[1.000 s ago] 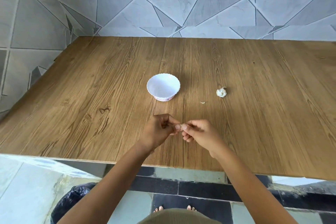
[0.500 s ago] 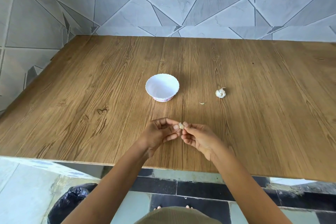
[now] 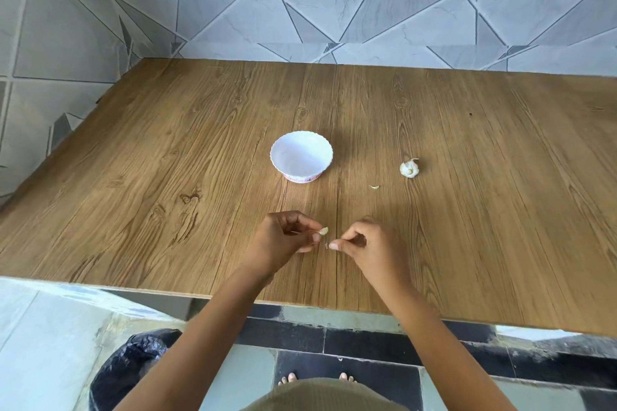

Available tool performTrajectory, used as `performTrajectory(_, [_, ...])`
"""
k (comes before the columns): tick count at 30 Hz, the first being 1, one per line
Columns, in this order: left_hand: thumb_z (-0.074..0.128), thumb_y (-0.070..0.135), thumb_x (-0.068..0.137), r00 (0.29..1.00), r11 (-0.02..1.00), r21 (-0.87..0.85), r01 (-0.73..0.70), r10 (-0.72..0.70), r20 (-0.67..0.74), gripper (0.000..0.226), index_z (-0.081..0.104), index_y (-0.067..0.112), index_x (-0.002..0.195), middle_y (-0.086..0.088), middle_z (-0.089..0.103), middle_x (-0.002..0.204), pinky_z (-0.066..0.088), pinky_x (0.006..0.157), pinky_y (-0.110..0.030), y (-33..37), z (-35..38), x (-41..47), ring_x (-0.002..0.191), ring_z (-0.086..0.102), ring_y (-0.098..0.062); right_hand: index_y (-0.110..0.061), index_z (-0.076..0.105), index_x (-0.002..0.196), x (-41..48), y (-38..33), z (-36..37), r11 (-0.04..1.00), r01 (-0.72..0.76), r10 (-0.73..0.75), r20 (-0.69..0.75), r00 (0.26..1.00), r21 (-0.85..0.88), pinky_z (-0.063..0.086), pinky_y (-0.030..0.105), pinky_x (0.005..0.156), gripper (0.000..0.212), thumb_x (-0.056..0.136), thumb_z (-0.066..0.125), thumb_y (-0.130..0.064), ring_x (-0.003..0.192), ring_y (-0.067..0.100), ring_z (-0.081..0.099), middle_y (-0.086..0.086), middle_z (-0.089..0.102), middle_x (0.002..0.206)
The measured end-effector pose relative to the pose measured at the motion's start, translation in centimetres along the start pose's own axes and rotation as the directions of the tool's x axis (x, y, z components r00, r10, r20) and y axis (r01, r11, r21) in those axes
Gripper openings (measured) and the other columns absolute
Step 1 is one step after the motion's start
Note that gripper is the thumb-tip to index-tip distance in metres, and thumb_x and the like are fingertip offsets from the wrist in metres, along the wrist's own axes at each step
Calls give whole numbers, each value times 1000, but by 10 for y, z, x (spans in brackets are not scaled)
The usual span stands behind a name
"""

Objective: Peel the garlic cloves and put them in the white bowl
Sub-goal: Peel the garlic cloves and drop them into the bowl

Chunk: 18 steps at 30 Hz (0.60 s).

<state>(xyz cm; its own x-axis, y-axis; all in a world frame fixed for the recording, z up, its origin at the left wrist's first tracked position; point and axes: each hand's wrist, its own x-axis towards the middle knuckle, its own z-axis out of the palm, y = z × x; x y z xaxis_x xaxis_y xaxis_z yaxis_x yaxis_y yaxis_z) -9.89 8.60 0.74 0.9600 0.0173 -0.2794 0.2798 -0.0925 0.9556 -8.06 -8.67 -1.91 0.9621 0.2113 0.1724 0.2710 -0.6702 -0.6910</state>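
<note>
My left hand pinches a small pale garlic clove at its fingertips, just above the wooden table. A short gap to the right, my right hand pinches a tiny scrap of garlic skin between thumb and forefinger. The white bowl with a pink base stands beyond my hands, nothing visible inside it. The rest of the garlic bulb lies to the right of the bowl.
A small piece of peel lies on the table between the bowl and the bulb. A black bin bag sits on the floor below the table's front edge, left of my feet. Tiled walls close off the back and left.
My hands, joined on the clove before, have pulled apart. The left hand keeps the clove and the right hand has drawn away to the right with a bit of skin.
</note>
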Motion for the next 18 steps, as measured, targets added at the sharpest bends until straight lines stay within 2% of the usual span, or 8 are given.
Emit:
performTrajectory(2, [69, -5, 79, 1000, 1000, 24, -11, 11, -6, 11, 70, 3, 87, -3, 68, 76, 52, 66, -16, 0, 1, 0, 67, 64, -4, -17, 60, 63, 1, 0, 0, 1000, -3, 3, -23, 1000, 13, 36, 20, 50, 28, 67, 81, -35, 56, 1, 45, -13, 52, 66])
performTrajectory(3, [69, -5, 79, 1000, 999, 34, -20, 20, -7, 11, 71, 3, 88, -4, 69, 76, 53, 67, -16, 0, 1, 0, 68, 64, -4, -16, 64, 67, 2, 0, -1, 999, 16, -15, -14, 1000, 41, 37, 18, 51, 24, 69, 80, -34, 57, 0, 48, -12, 57, 67])
performTrajectory(5, [69, -4, 79, 999, 998, 58, -39, 40, -15, 11, 72, 3, 87, -6, 71, 79, 53, 70, -18, 0, 1, 1, 71, 64, -6, -17, 74, 87, 2, -2, -3, 992, 49, -51, 15, 999, 115, 44, 12, 57, 11, 78, 75, -24, 63, -3, 56, -8, 70, 78])
performTrajectory(7, [70, -3, 79, 998, 995, 87, -59, 62, -34, 11, 73, 5, 86, -8, 72, 82, 54, 72, -20, 0, 1, 2, 73, 64, -8, -16, 74, 99, 1, -2, -5, 986, 29, -32, 17, 999, 163, 49, 10, 65, 16, 84, 70, -14, 70, -2, 63, -5, 74, 88])
performTrajectory(10, [69, -3, 80, 996, 991, 115, -73, 78, -44, 12, 73, 6, 85, -9, 72, 84, 54, 75, -22, 1, 1, 2, 76, 65, -11, -20, 75, 90, 0, -1, -4, 987, 18, -18, 3, 1000, 159, 53, 23, 59, 10, 81, 72, -24, 65, 3, 64, -10, 73, 77])
performTrajectory(12, [69, -2, 80, 996, 986, 146, -77, 82, -33, 12, 73, 8, 85, -6, 73, 82, 54, 76, -23, 1, 2, 2, 75, 65, -9, -19, 74, 89, 1, -2, -4, 978, 15, -18, 10, 1000, 210, 49, 17, 56, 15, 77, 75, -27, 64, 0, 62, -11, 71, 75])
performTrajectory(15, [69, -1, 80, 995, 979, 182, -90, 95, -17, 13, 74, 11, 84, -1, 73, 79, 54, 77, -25, 2, 3, 1, 74, 66, -9, -13, 73, 97, 2, -6, -5, 949, -23, -2, 81, 997, 314, 48, 10, 60, 20, 78, 74, -17, 66, -4, 62, -7, 71, 77])
performTrajectory(18, [70, 0, 80, 998, 994, 78, -71, 70, 6, 10, 72, 7, 87, -3, 72, 79, 54, 71, -21, 6, 3, 0, 71, 65, -6, -10, 72, 95, 0, -8, -5, 895, -119, 60, 146, 987, 431, 50, 13, 57, 13, 82, 69, -9, 64, 2, 66, -4, 70, 73])
